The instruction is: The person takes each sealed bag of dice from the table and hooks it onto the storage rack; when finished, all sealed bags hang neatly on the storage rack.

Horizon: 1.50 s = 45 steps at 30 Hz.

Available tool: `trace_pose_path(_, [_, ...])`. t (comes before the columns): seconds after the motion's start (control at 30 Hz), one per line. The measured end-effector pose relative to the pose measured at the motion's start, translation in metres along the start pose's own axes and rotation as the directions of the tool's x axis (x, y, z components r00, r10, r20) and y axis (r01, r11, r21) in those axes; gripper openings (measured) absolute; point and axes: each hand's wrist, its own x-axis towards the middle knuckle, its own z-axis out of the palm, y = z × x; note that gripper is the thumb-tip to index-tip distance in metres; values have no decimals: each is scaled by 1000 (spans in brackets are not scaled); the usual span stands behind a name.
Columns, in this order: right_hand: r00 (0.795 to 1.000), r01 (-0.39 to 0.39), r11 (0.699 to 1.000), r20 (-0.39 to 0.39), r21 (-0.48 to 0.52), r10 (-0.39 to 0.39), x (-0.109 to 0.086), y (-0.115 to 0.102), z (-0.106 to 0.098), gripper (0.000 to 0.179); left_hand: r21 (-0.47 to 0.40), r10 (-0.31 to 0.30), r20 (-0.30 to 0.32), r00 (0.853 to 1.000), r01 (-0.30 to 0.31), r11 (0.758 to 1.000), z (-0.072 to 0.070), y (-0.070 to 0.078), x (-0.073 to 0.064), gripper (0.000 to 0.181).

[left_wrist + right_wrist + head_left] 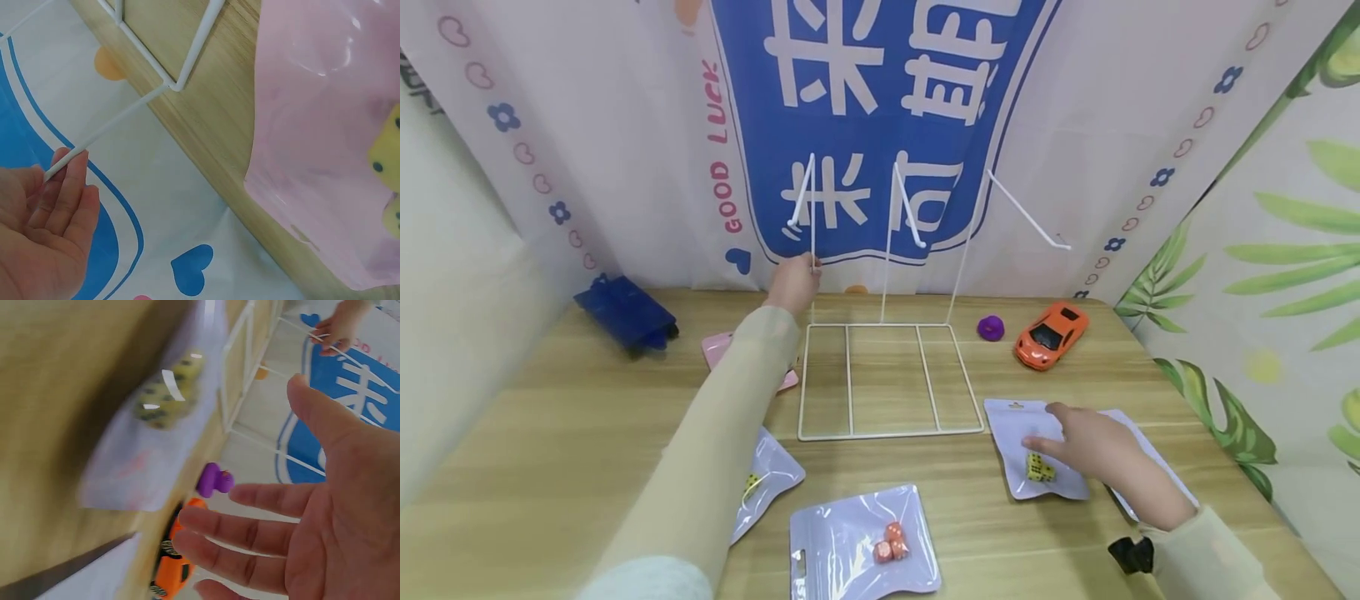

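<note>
A white wire display rack (891, 435) stands on the table, with three uprights and hooks at their tops. My left hand (795, 283) pinches its left upright partway up; in the left wrist view the thumb and fingers (74, 178) close round the thin rod. Over at the right, my right hand (1093, 446) hovers with spread fingers above a clear-fronted pouch (1011, 425) of yellow dice (1040, 468). The right wrist view shows the right palm (350, 512) holding nothing, its fingers apart from the pouch (134, 478).
Another pouch of orange dice (842, 533) lies in front, one with yellow dice (778, 471) at left, a pink pouch (717, 346) behind it. Another pouch (1157, 454) is partly under the right arm. Around sit a blue bag (628, 312), purple duck (991, 327) and orange toy car (1051, 336).
</note>
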Motion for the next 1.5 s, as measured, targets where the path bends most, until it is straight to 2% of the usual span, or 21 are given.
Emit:
trace_pose_path(0.17, [997,-63,998,45,-1,63,0,2,12,94,1,6,-9,1000,-6,1000,1,-3,-2,19])
trace_pose_path(0.27, [996,-58,998,61,7,57,1,2,18,94,-22,12,-25,1000,-13,1000,2,-5,-3,15])
trace_pose_path(0.4, [999,-16,999,34,50,14,3,4,24,93,-46,21,-57,998,-23,999,3,-6,-2,14])
trace_pose_path(0.57, [999,27,982,-38,188,-21,11,11,30,92,-42,19,-52,998,-21,999,4,-6,-1,15])
trace_pose_path(0.67, [997,40,952,-71,305,-19,16,17,32,90,-54,6,-40,999,-8,998,4,-5,0,15])
trace_pose_path(0.83, [999,20,875,-51,484,5,19,27,33,94,-69,-21,-20,1000,20,997,3,-4,-1,15])
trace_pose_path(0.9, [997,3,849,-62,529,36,19,29,32,90,-62,-27,-18,999,25,998,2,-4,-1,15])
trace_pose_path(1.0, [989,3,778,-115,628,89,17,29,29,73,-52,-26,-21,999,25,998,3,-4,0,15])
trace_pose_path(1.07, [980,32,698,-160,716,119,14,27,24,58,-43,-23,-30,999,22,999,3,-4,0,14])
trace_pose_path(1.2, [956,193,477,-273,857,105,5,16,11,23,-27,-24,-36,999,23,999,4,-3,1,15])
trace_pose_path(1.23, [945,253,408,-315,877,92,3,12,7,17,-22,-25,-36,999,24,999,4,-3,1,15])
trace_pose_path(1.3, [910,373,281,-408,884,74,-2,3,-4,17,-6,-26,-38,999,25,1000,4,-3,0,16])
trace_pose_path(1.4, [837,538,77,-543,839,68,-8,-11,-25,29,15,-25,-40,999,25,1000,4,-3,0,16])
trace_pose_path(1.47, [793,608,-35,-604,793,80,-12,-19,-41,26,25,-22,-40,999,23,999,3,-3,-1,16])
trace_pose_path(1.5, [773,634,-78,-629,769,87,-13,-23,-48,25,26,-21,-39,999,22,999,3,-3,-1,16])
